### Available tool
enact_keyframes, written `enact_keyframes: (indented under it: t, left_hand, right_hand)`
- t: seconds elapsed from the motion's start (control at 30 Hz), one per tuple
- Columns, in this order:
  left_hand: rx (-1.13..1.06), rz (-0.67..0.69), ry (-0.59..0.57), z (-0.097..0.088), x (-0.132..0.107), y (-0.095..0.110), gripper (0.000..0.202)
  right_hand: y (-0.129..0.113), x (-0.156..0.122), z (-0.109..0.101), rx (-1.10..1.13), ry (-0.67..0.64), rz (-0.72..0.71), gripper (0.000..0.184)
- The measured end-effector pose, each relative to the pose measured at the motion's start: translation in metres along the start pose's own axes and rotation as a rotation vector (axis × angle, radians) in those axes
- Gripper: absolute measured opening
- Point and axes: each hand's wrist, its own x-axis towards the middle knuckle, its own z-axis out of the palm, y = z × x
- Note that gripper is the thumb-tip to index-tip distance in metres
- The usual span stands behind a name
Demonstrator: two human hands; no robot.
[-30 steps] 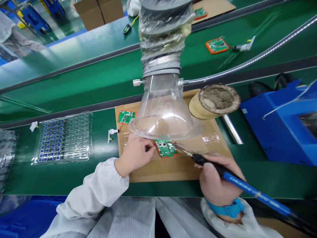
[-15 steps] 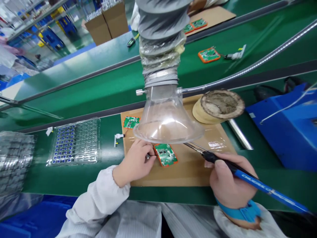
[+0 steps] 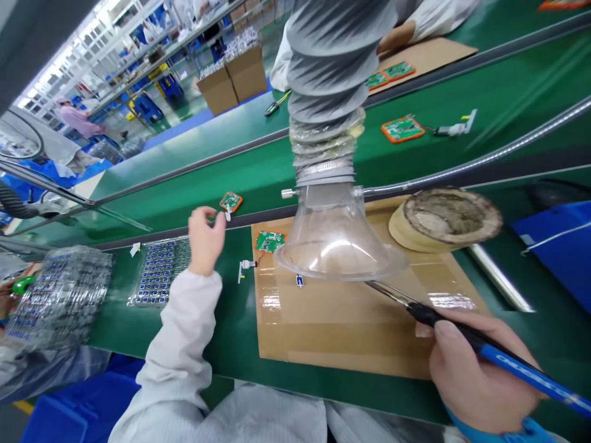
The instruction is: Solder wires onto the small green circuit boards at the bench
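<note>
My left hand (image 3: 206,240) reaches over the far edge of the bench, thumb and fingers apart. Beside its fingertips, an orange-framed green circuit board (image 3: 231,201) with a small white part rests on the green belt. In my right hand (image 3: 482,369) is a blue-handled soldering iron (image 3: 429,315), its thin metal front end pointing left under the clear fume hood (image 3: 341,252). A small blue component (image 3: 300,281) lies on the cardboard (image 3: 332,332), just below the hood's rim. Another circuit board (image 3: 270,241) sits at the cardboard's far left, wired to a white connector piece (image 3: 247,264).
A grey hose (image 3: 335,74) holds up the hood. A round crusted pot (image 3: 443,221) stands at right, near a metal bar (image 3: 501,280). At left are a clear tray of blue components (image 3: 157,271) and stacked trays (image 3: 69,295). A co-worker's arm (image 3: 406,34) is across the belt.
My left hand has gone from the cardboard to the belt's edge, up and left. The circuit board beside it has left the cardboard; one now lies on the belt. My right hand still holds the iron.
</note>
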Motion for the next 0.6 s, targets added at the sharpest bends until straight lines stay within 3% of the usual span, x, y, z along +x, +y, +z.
enact_keyframes:
  t: [0.07,0.13,0.27,0.47,0.53,0.6]
  left_hand:
    - [0.180,0.080,-0.234,0.018,-0.029,0.012,0.025]
    - [0.322,0.166,-0.375,0.033,-0.057,0.020,0.032]
    - [0.395,0.418,-0.424,0.048,-0.083,0.025,0.036]
    - [0.122,0.756,-0.630,0.058,-0.089,0.033,0.033]
    - [0.064,0.822,-0.614,0.055,-0.098,0.036,0.034]
    - [0.070,0.766,-0.534,0.049,-0.112,0.037,0.031]
  right_hand:
    - [0.000,0.000,0.000,0.000,0.002,-0.001,0.009]
    - [0.001,0.000,0.000,-0.005,0.006,-0.009,0.008]
    - [0.002,0.000,-0.001,-0.030,0.006,-0.034,0.006]
    - [0.000,0.001,0.001,0.032,-0.013,-0.011,0.009]
    - [0.000,0.002,0.001,0.047,-0.015,-0.011,0.009]
    - [0.000,0.001,0.000,0.054,-0.013,0.003,0.012]
